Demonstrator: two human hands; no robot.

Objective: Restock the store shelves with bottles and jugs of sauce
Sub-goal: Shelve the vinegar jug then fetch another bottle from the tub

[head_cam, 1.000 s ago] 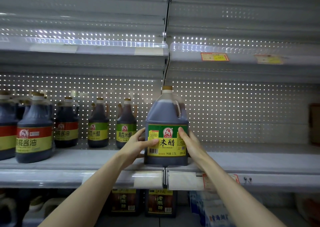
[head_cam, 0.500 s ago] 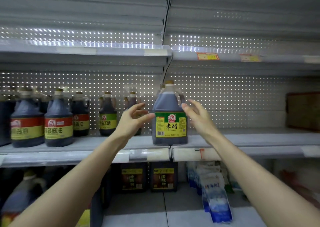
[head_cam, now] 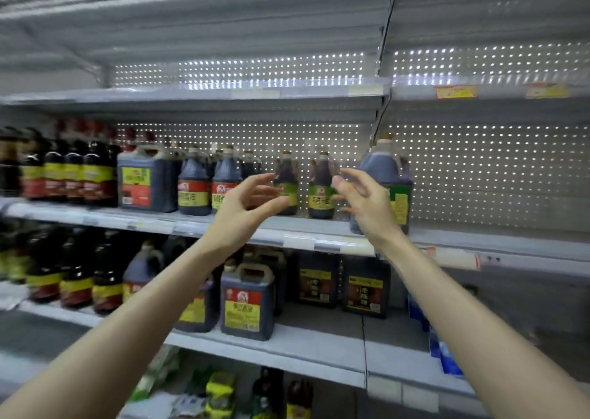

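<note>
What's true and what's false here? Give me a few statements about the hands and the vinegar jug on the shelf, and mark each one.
1. The left hand and right hand hold nothing. True.
2. The green-label vinegar jug lies on its side. False: it stands upright on the middle shelf.
3. Two small green-label bottles stand left of that jug. True.
4. The right hand grips the jug's handle. False: its fingers are spread, gripping nothing.
</note>
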